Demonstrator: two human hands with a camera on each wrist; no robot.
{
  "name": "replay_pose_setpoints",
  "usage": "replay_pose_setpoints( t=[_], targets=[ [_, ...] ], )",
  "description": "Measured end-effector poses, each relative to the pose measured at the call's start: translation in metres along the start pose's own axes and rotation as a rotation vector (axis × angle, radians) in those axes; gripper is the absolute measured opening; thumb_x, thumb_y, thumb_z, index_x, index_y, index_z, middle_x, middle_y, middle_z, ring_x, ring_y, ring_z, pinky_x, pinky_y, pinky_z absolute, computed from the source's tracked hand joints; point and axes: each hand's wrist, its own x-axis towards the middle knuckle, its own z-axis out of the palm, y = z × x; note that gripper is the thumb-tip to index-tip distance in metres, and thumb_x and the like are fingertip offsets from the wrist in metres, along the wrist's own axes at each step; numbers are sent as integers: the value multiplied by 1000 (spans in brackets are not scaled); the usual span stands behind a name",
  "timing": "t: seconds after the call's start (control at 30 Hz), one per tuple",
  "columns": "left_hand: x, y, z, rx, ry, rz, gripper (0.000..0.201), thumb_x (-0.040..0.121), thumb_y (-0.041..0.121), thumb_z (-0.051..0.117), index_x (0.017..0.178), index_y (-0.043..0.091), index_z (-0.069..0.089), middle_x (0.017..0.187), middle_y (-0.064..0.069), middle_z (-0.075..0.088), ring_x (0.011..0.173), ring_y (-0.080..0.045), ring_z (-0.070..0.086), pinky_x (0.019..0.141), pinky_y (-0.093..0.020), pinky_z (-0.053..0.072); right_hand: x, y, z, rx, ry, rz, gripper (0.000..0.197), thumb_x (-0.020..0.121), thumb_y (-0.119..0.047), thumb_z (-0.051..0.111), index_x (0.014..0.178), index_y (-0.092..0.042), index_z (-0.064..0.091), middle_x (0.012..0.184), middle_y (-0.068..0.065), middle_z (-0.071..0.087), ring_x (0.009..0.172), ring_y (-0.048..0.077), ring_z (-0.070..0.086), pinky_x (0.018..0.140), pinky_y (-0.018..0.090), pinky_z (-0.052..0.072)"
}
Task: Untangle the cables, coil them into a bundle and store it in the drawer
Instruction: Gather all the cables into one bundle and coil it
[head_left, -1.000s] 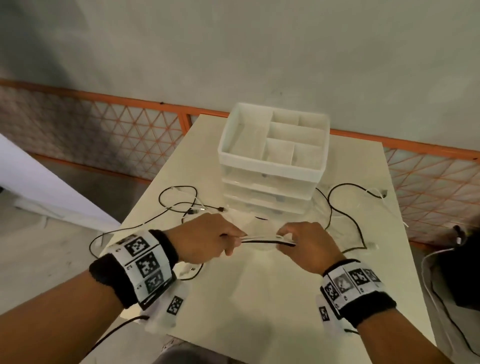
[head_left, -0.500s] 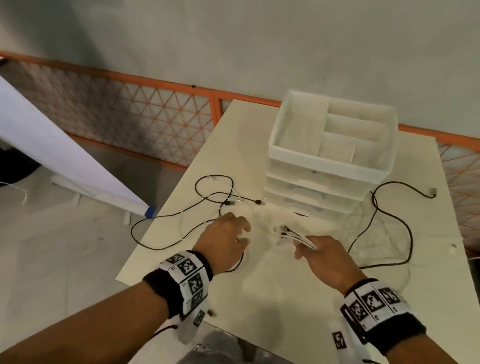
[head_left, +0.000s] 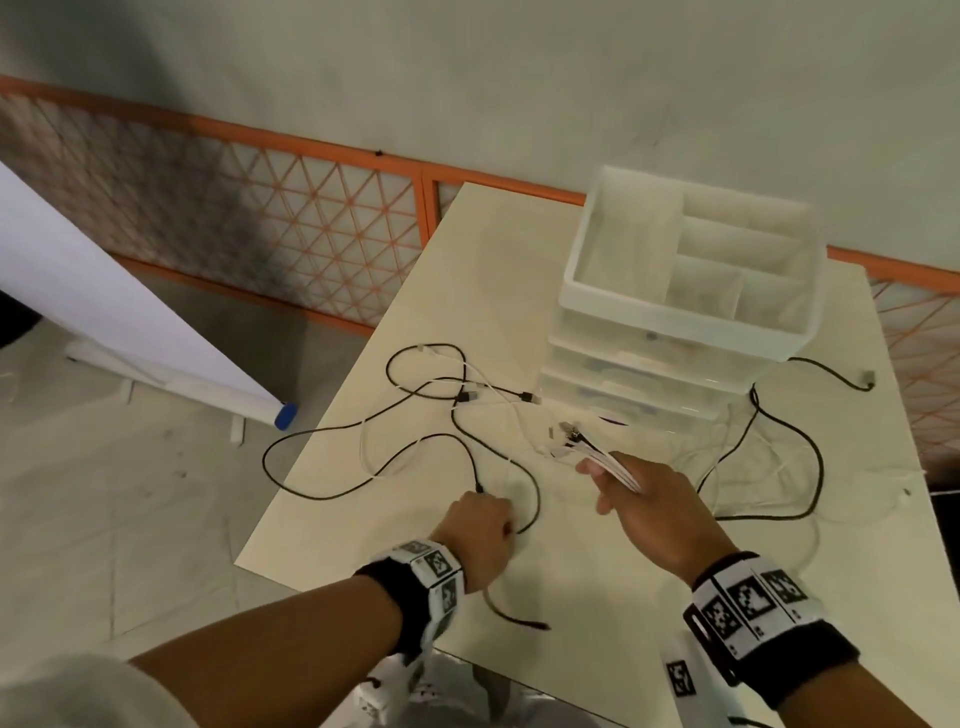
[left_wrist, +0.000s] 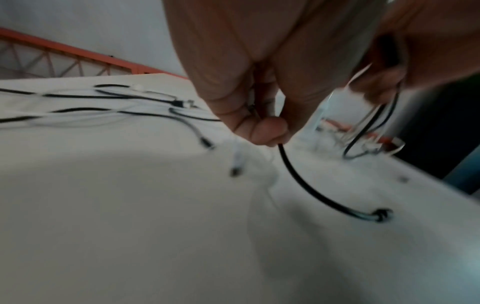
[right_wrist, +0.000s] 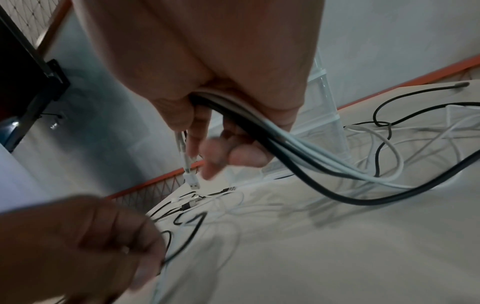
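**Both hands on cables in front of the drawer unit**

From the head view, the left hand (head_left: 480, 535) sits low over the near part of the tabletop (head_left: 597, 587) as a closed fist on a black cable (head_left: 530, 499), which loops away from the knuckles; a short black tail with a plug lies just behind the wrist. The left wrist view adds what the head view hides: the fingers (left_wrist: 270, 131) are pressed together, pinching that black cable (left_wrist: 306, 185) between thumb and fingertips, and it curves down to a small knot on the surface.

The right hand (head_left: 654, 509) holds a bundle of cable ends (head_left: 602, 457) that points toward the drawer unit (head_left: 685, 312). Only the right wrist view shows the grip: the fingers (right_wrist: 241, 152) curl round several white strands and one black strand (right_wrist: 298, 148), and a white plug (right_wrist: 191, 179) hangs below the thumb side. The strands trail off to the person's right in slack loops.

More black and white cables (head_left: 447, 395) lie tangled on the tabletop left of the drawer unit, one black loop hanging past the left edge. Another black cable (head_left: 810, 457) bends round the unit's right side. The translucent white unit has closed drawers beneath an open divided top tray. Behind the tabletop runs an orange mesh fence (head_left: 291, 228); a white roll (head_left: 130, 322) lies on the floor at left.
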Motion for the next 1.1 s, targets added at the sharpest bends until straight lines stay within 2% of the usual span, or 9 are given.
replay_pose_setpoints(
  t=[0.13,0.27,0.47,0.67,0.8,0.9,0.97,1.03,1.1],
  targets=[
    [4,61,-9,-233,151,217,16,89,15,54,92,6,67,94,-12,72,86,-27,65,77,-33,51,-1,-4,-1,-28,-64,16,19,102,-45,45,96,-52,61,73,-3,71,65,15,67,61,23,45],
    [4,84,-12,-419,103,299,11,90,9,56,89,7,66,88,-9,72,64,-15,59,62,-26,52,7,5,-12,94,21,53,25,99,-22,53,85,-26,73,70,-1,74,55,19,66,59,25,45],
    [32,20,-40,-262,353,65,16,83,13,61,98,18,59,95,1,62,82,-17,55,75,-28,47,-3,9,-32,34,74,-94,43,98,-1,47,90,-34,73,83,-14,74,53,14,58,56,23,53],
    [58,-14,-49,-178,132,-83,55,86,27,66,138,20,47,130,-2,58,123,-24,52,100,-29,41,-15,2,-42,191,140,-295,52,96,11,47,103,-35,70,91,-8,76,56,11,56,61,13,46],
    [65,-8,-33,-193,132,-121,22,95,25,53,107,17,69,106,-6,71,103,-26,63,78,-24,45,-18,5,-57,273,212,-311,56,92,19,42,107,-26,71,97,-3,75,59,23,59,60,19,46],
    [67,-5,-46,-353,138,-145,28,95,16,43,80,22,65,88,-3,75,70,-20,63,59,-22,46,-17,18,-69,202,275,-199,56,93,13,42,106,-34,70,92,-4,74,60,11,59,56,21,47],
    [65,0,-69,-420,147,-148,28,97,15,41,82,20,64,84,-1,77,55,-14,56,47,-19,43,-17,28,-70,193,299,-109,56,97,6,45,104,-45,67,98,-3,72,69,0,57,65,18,45],
    [62,5,-96,-448,159,-104,25,97,15,42,86,18,64,82,-1,77,51,-13,55,42,-18,41,-18,33,-68,231,316,-77,51,100,0,49,99,-49,62,116,-7,64,96,5,59,82,17,41],
    [57,8,-118,-485,175,-57,21,96,15,43,87,17,62,79,-2,78,50,-15,53,42,-21,40,-20,33,-70,224,334,-78,45,101,-5,50,95,-48,61,114,-12,62,103,10,57,82,16,40]
  ],
)
